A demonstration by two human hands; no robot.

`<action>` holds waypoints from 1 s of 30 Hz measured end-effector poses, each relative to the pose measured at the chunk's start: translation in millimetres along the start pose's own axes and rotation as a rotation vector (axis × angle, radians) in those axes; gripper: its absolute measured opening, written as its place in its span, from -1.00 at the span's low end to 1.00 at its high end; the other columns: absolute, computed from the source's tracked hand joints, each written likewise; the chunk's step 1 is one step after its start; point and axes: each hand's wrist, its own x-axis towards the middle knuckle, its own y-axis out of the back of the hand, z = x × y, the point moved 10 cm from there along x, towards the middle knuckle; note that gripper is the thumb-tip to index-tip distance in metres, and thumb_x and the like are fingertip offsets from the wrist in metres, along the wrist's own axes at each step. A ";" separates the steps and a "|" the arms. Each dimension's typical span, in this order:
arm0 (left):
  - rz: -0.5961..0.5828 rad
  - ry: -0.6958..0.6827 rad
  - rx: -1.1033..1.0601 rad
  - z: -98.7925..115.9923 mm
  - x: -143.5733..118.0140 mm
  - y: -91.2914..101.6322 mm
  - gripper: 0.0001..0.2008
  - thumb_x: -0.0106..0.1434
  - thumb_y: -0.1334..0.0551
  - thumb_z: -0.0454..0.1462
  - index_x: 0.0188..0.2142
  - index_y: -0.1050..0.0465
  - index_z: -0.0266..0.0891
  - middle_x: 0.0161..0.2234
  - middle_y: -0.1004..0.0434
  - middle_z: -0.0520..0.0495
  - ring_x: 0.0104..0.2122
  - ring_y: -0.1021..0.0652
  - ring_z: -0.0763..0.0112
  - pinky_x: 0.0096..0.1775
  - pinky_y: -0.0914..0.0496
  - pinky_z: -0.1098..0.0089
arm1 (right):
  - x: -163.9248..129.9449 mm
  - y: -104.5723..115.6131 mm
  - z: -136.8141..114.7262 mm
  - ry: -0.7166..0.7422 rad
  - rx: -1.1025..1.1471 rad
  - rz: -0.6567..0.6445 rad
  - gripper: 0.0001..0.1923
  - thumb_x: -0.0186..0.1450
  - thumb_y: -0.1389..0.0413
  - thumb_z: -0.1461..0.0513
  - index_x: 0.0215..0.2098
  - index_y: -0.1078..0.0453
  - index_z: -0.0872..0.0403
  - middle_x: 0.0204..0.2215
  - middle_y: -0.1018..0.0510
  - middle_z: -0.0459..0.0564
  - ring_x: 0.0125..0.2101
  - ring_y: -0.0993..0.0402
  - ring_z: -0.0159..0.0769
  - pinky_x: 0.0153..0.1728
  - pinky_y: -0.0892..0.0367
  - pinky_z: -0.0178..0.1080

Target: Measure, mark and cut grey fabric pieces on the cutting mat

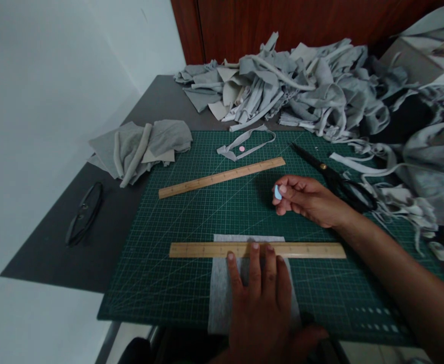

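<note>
My left hand point(260, 298) lies flat with fingers spread, its fingertips pressing on a wooden ruler point(316, 250). That ruler lies crosswise over a piece of light grey fabric point(220, 293), near the fabric's far edge. The palm covers part of the cloth. Above the mat, my right hand point(307, 199) pinches a small light blue piece of tailor's chalk point(277, 192) between thumb and fingers. Just right of this hand lies a pair of black scissors point(330, 174), partly behind the wrist. A second wooden ruler point(222, 177) rests at a slant farther back.
A green cutting mat point(161, 283) covers much of the dark table point(55, 253). Grey fabric scraps point(316, 76) are heaped at the back and right, with a smaller pile point(142, 146) at left. Eyeglasses point(84, 215) lie far left. A fabric strip point(252, 139) loops around a pink disc point(241, 148).
</note>
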 end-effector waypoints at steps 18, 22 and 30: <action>-0.012 -0.019 -0.002 -0.5 -4.5 -7.6 0.09 0.27 0.10 0.48 0.30 -0.45 -0.37 0.37 -0.35 -0.37 0.49 0.10 -0.37 0.40 0.39 -0.36 | 1.9 1.6 0.5 -0.025 0.006 0.013 -0.61 0.23 -0.45 -0.06 -0.26 -0.52 0.03 -0.41 -0.66 -0.09 -0.49 -0.62 -0.39 -0.39 -0.56 -0.32; -0.016 -0.021 -0.003 -0.7 -5.3 -8.5 0.05 0.29 0.07 0.46 0.30 -0.45 -0.35 0.37 -0.34 -0.36 0.50 0.09 -0.35 0.41 0.39 -0.35 | 2.4 0.8 0.4 -0.020 0.007 0.009 -0.61 0.22 -0.45 -0.07 -0.28 -0.51 0.02 -0.41 -0.66 -0.09 -0.48 -0.62 -0.38 -0.37 -0.58 -0.30; 0.000 -0.016 0.016 0.8 -2.6 -5.4 0.10 0.26 0.15 0.50 0.24 -0.51 -0.33 0.34 -0.40 -0.33 0.49 0.07 -0.37 0.41 0.38 -0.35 | 1.1 7.1 4.9 -0.051 -0.048 0.044 -0.59 0.19 -0.45 -0.11 -0.28 -0.54 0.00 -0.41 -0.68 -0.06 -0.49 -0.63 -0.35 -0.41 -0.54 -0.31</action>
